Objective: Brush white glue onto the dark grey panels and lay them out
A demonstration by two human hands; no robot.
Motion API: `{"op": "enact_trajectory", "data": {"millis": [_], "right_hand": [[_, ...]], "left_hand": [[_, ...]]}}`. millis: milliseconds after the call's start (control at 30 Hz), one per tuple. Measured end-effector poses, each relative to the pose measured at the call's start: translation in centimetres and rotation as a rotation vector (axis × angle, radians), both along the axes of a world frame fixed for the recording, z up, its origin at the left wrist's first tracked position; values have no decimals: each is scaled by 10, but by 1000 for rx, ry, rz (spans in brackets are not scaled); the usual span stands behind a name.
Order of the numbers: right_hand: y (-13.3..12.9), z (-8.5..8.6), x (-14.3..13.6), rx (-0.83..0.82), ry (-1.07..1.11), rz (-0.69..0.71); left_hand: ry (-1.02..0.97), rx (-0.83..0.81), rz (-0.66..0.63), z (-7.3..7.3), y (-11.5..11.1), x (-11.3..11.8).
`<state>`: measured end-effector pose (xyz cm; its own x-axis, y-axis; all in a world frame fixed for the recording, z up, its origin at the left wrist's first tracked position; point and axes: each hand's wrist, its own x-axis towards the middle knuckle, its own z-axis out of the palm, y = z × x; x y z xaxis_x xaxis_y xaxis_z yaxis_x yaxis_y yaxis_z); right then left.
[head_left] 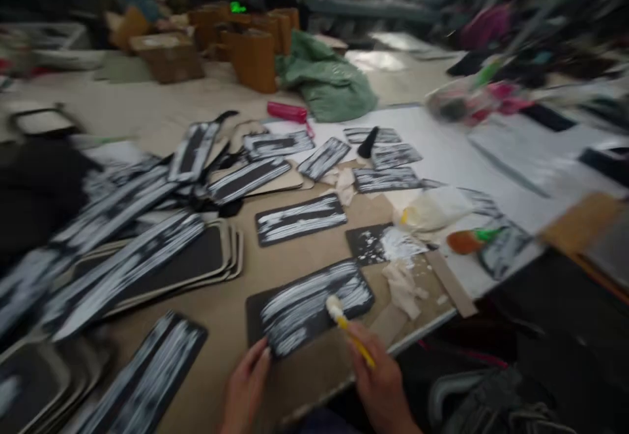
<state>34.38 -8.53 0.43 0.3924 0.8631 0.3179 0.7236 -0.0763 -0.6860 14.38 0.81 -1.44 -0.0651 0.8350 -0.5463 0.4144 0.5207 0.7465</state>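
Observation:
A dark rectangular panel (314, 303) streaked with white paste lies on the brown work surface in front of me. My left hand (248, 378) pinches its lower left corner between thumb and fingers. In my right hand (376, 375) is a yellow-handled brush (358, 341), its pale, paste-covered tip touching the right part of the panel. Just beyond lies another streaked panel (301, 219). To its right, a dark piece (386, 245) carries a thick blob of white paste, with crumpled pale scraps (403, 288) below it.
Stacked dark panels with pale rims (196, 257) and long streaked strips (122, 276) cover the left. A white bag (435, 210) and an orange-and-green object (466, 242) are at right. Farther back sit a green cloth (327, 80) and a cardboard box (170, 57).

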Motion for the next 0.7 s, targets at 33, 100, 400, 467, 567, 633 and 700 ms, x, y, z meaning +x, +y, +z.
{"op": "enact_trajectory", "data": {"millis": [33, 100, 400, 467, 567, 633, 700], "right_hand": [[1, -2, 1, -4, -18, 4], [4, -5, 2, -38, -32, 11], [3, 1, -2, -30, -142, 4], [5, -1, -3, -22, -157, 4], [5, -2, -5, -19, -157, 7], [4, -1, -6, -14, -140, 1], [3, 3, -8, -9, -103, -4]], "left_hand": [[-99, -71, 66, -3, 1, -1], [-206, -115, 167, -8, 4, -2], [-357, -31, 274, -2, 8, 2], [-373, -27, 296, -3, 10, 0], [-383, -37, 326, -2, 13, -4], [-387, -69, 316, -1, 16, -7], [-393, -103, 279, -1, 19, -10]]}}
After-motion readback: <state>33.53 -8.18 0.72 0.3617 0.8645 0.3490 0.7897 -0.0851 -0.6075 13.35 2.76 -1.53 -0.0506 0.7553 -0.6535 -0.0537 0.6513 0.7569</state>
